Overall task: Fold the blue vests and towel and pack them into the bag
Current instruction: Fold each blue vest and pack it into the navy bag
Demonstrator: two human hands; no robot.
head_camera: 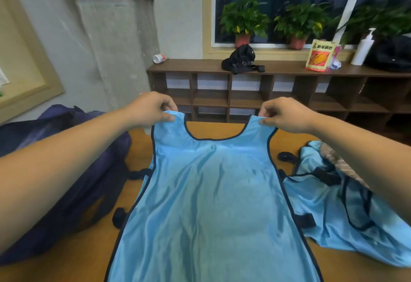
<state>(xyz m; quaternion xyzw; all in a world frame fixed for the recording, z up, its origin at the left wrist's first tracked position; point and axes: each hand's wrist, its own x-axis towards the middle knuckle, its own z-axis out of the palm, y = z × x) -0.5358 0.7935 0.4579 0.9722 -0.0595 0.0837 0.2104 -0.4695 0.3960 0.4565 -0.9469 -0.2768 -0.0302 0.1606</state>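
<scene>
Pinching vest (211,192) shoulders between fingers (167,118) of left hand (151,109) and right hand (287,115), stretched flat over bench (213,129), likely squaring for fold.

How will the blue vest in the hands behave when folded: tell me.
Probably floppy: the blue vest hangs in soft ripples from where the left hand and right hand pinch its shoulders. Likely slippery, given its sheen. Seems thin and light.

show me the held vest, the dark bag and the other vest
held vest (211,192): head view, front panel
dark bag (89,197): head view, side fabric
other vest (322,197): head view, crumpled middle
</scene>
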